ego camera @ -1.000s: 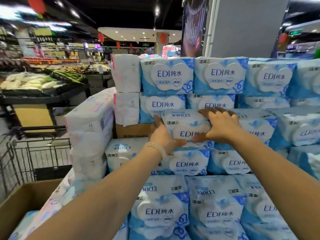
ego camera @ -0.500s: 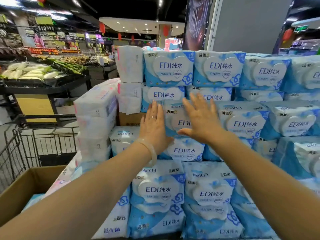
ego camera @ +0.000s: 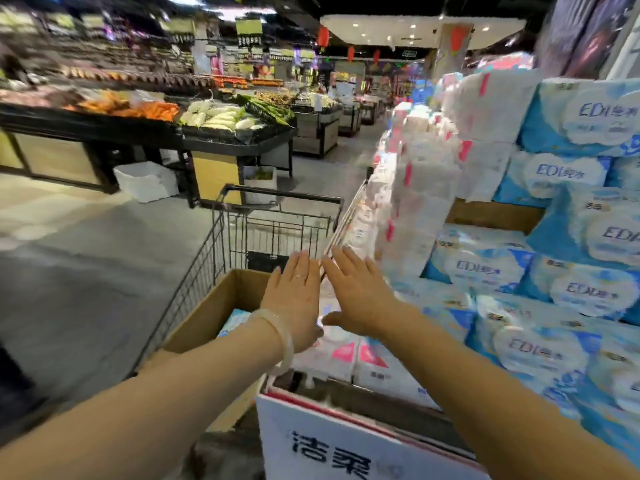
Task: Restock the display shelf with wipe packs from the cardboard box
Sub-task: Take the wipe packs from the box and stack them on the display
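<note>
On the far left, produce stands [ego camera: 221,126] carry carrots and pale radishes across a grey floor. Nearer, a wire cart [ego camera: 273,223] holds the open cardboard box [ego camera: 207,317], its plain brown walls stiff and flat; a blue wipe pack [ego camera: 233,320] shows inside, low against the near wall. The left hand [ego camera: 294,299] hovers over the box's right edge, fingers straight and empty, a pale bangle at the wrist. Just beside it the right hand [ego camera: 360,296] is likewise spread and grasping nothing, above the shelf's [ego camera: 346,441] corner. To the right, soft, glossy blue packs [ego camera: 540,344] lie stacked in rows, with white wrapped bundles [ego camera: 415,216] piled tall beside them. Those plastic wraps look slippery and squashy, so the tall white pile could topple if an arm brushes it. The reach down into the deep box may also snag on its rim.
</note>
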Demonstrator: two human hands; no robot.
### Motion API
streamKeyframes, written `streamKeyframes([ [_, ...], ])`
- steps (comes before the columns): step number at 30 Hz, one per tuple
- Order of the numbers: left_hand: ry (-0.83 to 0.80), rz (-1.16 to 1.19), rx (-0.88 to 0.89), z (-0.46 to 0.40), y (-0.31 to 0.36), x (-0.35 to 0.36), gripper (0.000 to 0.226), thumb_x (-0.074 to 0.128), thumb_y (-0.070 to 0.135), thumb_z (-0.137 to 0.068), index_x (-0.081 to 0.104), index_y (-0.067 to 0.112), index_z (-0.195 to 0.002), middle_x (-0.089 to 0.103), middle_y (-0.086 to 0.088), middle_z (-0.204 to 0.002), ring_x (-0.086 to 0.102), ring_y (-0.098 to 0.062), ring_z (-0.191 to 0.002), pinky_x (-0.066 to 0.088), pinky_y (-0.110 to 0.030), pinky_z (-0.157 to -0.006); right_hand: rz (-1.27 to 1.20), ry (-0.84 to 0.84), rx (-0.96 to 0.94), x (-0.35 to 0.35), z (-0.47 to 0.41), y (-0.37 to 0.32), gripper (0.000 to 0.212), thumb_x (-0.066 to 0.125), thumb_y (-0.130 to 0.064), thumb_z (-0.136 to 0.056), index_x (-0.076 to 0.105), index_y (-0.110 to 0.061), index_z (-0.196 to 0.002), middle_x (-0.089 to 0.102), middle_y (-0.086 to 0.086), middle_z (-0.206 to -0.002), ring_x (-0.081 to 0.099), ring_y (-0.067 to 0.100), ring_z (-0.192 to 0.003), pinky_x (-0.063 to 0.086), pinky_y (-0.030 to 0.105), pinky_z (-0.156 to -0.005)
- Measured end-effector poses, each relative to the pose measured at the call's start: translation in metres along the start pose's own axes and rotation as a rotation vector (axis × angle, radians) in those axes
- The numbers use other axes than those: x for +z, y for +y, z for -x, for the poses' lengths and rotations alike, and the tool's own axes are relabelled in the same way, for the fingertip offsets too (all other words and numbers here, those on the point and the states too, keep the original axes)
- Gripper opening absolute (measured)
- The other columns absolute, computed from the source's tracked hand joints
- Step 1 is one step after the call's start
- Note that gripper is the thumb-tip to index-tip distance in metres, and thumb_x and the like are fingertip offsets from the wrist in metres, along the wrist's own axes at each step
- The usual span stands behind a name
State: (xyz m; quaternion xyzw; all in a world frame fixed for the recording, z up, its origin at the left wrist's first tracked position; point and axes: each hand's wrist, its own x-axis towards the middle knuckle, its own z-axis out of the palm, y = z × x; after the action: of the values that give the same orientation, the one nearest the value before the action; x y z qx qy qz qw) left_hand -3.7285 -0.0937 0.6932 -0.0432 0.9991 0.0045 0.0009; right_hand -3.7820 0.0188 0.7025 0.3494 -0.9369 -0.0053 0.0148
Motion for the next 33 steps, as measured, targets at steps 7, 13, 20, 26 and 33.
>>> streamKeyframes([
  [7,-0.071,0.059,-0.174,0.024,-0.135,0.048,0.110,0.067,0.043,-0.083,-0.012,0.007,-0.151,-0.013,-0.009,-0.160,-0.012,-0.025,-0.148,0.001,-0.040,-0.122,-0.043,-0.119,-0.115,0.046,-0.067,-0.110,0.099,0.065,-0.043,-0.086,0.000,-0.013,-0.153,-0.009,0.008,-0.162,-0.009,0.026,-0.149,0.002,0.046,-0.121],
  [13,-0.121,0.095,-0.244,-0.003,-0.211,0.088,0.109,0.070,0.043,-0.080,-0.005,0.010,-0.152,-0.008,-0.007,-0.161,-0.009,-0.025,-0.149,0.003,-0.042,-0.120,-0.029,-0.229,-0.094,0.085,-0.136,-0.133,0.100,0.065,-0.043,-0.085,-0.001,-0.015,-0.154,-0.010,0.009,-0.162,-0.011,0.027,-0.149,0.001,0.049,-0.120],
  [20,-0.256,0.106,-0.292,-0.080,-0.282,0.116,0.111,0.069,0.040,-0.081,-0.011,0.008,-0.151,-0.014,-0.008,-0.160,-0.013,-0.024,-0.148,-0.001,-0.040,-0.120,-0.064,-0.333,-0.010,0.129,-0.250,-0.120,0.095,0.064,-0.037,-0.088,0.000,-0.013,-0.154,-0.008,0.011,-0.162,-0.009,0.029,-0.149,0.003,0.048,-0.121],
  [26,-0.350,0.139,-0.274,-0.144,-0.327,0.150,0.107,0.067,0.038,-0.084,-0.012,0.009,-0.151,-0.014,-0.008,-0.160,-0.013,-0.023,-0.148,0.000,-0.041,-0.120,-0.088,-0.420,0.064,0.169,-0.313,-0.109,0.093,0.064,-0.039,-0.088,0.003,-0.013,-0.153,-0.004,0.011,-0.162,-0.007,0.030,-0.149,0.005,0.048,-0.120],
  [33,-0.473,0.143,-0.136,-0.228,-0.351,0.214,0.102,0.065,0.032,-0.087,-0.011,0.008,-0.151,-0.013,-0.007,-0.160,-0.012,-0.023,-0.148,0.000,-0.040,-0.120,-0.155,-0.560,0.214,0.234,-0.359,-0.085,0.093,0.062,-0.044,-0.088,0.004,-0.013,-0.153,-0.005,0.012,-0.161,-0.007,0.031,-0.149,0.008,0.050,-0.120],
])
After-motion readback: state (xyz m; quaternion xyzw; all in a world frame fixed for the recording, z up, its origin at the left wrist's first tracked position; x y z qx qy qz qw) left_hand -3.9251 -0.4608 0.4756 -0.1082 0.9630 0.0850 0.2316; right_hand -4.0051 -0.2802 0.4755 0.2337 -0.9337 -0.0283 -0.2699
